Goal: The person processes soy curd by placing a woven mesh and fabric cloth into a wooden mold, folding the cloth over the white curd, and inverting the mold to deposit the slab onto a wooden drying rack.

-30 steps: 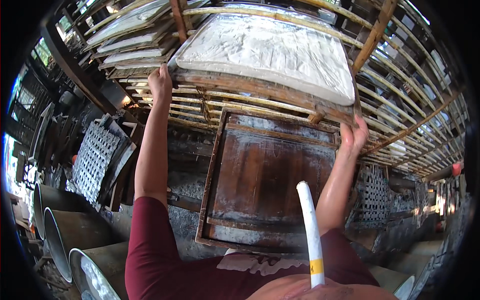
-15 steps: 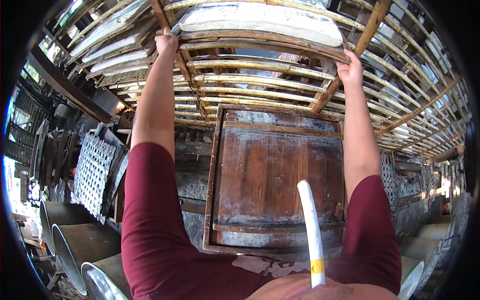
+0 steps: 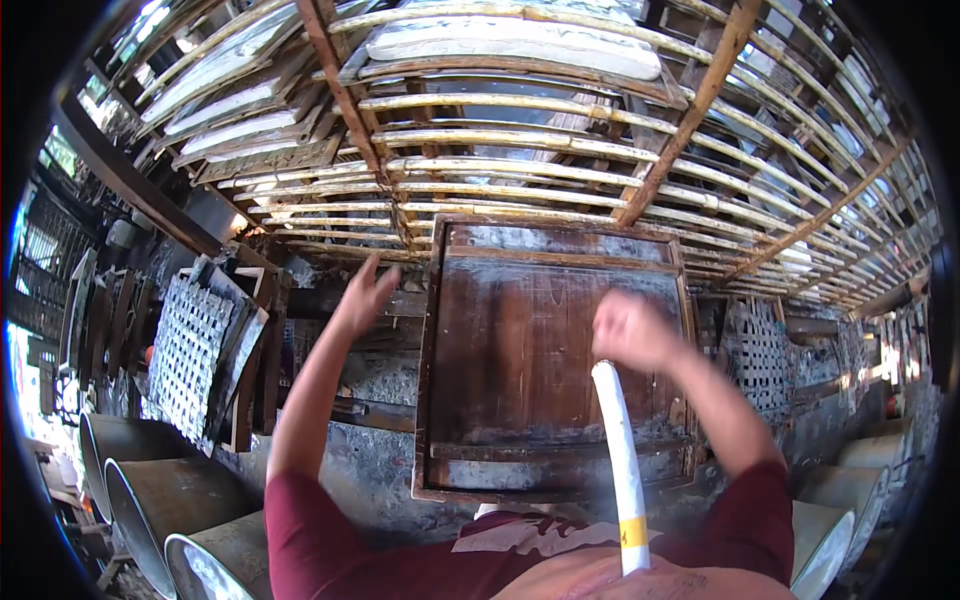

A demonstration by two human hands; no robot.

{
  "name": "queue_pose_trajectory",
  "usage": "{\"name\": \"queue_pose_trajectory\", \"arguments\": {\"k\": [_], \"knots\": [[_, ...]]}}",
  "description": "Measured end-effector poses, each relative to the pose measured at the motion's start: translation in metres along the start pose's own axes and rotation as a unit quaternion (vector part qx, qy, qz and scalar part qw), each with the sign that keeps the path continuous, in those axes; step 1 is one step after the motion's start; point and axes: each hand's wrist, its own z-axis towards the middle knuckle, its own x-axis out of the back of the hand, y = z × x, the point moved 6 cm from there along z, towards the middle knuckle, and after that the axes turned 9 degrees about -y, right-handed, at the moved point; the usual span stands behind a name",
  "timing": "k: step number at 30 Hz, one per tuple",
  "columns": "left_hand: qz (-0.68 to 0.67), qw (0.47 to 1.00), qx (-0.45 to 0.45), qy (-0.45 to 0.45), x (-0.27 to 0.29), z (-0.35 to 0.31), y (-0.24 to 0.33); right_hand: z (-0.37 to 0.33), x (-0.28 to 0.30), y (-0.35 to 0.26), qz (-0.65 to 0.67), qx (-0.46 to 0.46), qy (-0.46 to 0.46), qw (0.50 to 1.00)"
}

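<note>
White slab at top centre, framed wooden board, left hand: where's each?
White slab (image 3: 500,42), head view: its front side.
Framed wooden board (image 3: 510,345), head view: its bare middle.
Left hand (image 3: 362,302), head view: its middle.

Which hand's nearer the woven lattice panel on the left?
Left hand. It is apart from the woven lattice panel, to its right, short of the framed wooden board; the right hand is farther right, overlapping the board in view.

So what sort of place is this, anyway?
Perhaps a small, rustic workshop, maybe for making food, though I can't tell what the product is. A thick white slab lies up on a bamboo rack, a framed wooden panel is below, and drum-like containers line the side.
</note>
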Motion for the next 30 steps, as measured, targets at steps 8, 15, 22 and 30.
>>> {"name": "queue_pose_trajectory", "arguments": {"k": [8, 15, 22, 30], "knots": [[0.259, 0.956, -0.138, 0.009, -0.125, -0.221, 0.114, -0.121, -0.162, -0.022, -0.252, 0.069, -0.109, 0.959], [0.297, 0.906, -0.278, -0.115, -0.254, -0.234, 0.148, -0.106, -0.172, -0.020, -0.311, 0.047, 0.016, 0.949], [0.367, 0.871, -0.320, -0.067, -0.299, -0.216, 0.140, -0.099, -0.174, -0.009, -0.250, 0.065, -0.010, 0.966], [0.348, 0.902, -0.254, 0.029, -0.208, -0.221, 0.232, -0.111, -0.115, -0.060, -0.212, 0.080, 0.026, 0.974]]}}
